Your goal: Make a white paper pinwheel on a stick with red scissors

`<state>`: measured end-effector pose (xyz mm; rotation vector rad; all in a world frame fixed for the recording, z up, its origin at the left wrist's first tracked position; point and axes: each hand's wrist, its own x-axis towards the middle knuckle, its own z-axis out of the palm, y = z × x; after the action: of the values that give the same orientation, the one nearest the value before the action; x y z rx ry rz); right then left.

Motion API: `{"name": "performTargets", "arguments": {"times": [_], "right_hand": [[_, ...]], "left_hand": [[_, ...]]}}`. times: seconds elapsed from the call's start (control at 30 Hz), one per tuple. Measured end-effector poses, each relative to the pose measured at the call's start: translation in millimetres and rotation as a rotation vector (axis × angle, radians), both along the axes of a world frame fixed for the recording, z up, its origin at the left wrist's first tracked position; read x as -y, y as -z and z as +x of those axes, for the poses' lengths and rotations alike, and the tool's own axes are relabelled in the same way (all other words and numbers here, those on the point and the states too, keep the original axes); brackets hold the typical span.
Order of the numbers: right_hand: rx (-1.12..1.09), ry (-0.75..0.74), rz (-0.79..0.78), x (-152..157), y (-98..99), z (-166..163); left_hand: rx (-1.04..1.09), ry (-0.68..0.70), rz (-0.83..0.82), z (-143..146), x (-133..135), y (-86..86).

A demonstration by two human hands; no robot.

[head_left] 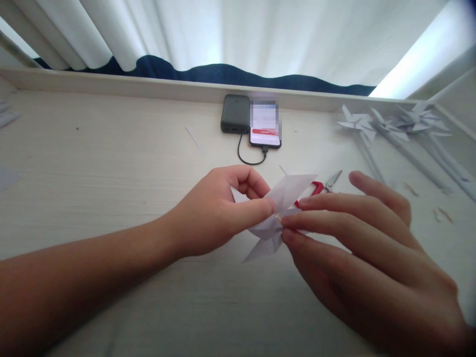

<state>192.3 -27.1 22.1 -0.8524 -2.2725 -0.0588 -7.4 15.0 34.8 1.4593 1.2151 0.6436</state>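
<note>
A white folded paper pinwheel [279, 213] is held just above the pale wooden table [111, 163], between both hands. My left hand [219, 210] is curled, pinching the pinwheel's middle from the left with thumb and fingers. From the right, my right hand [364, 243] meets it, fingers stretched forward and pressed together, fingertips on the paper's centre. A small tan piece shows at the centre between the fingertips. Red-handled scissors [323, 186] lie on the table just behind the paper, partly hidden by it.
A dark power bank [235, 114] and a phone [265, 130] joined by a black cable lie at the table's back edge. Several finished white pinwheels on paper sticks [394, 130] lie at the back right. White curtains hang behind. Small paper scraps lie about.
</note>
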Motion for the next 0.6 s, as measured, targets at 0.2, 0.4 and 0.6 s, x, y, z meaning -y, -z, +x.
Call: {"name": "performTargets", "arguments": {"times": [0.2, 0.4, 0.6], "right_hand": [[0.009, 0.038, -0.016, 3.9, -3.2, -3.0], [0.028, 0.052, 0.025, 6.6, -7.8, -8.4], [0.045, 0.019, 0.041, 4.2, -3.1, -4.6]], "left_hand": [[-0.025, -0.020, -0.012, 0.9, 1.5, -1.6], [-0.043, -0.014, 0.037, 2.4, 4.1, -3.0], [-0.069, 0.003, 0.084, 2.8, 5.1, -2.1]]}}
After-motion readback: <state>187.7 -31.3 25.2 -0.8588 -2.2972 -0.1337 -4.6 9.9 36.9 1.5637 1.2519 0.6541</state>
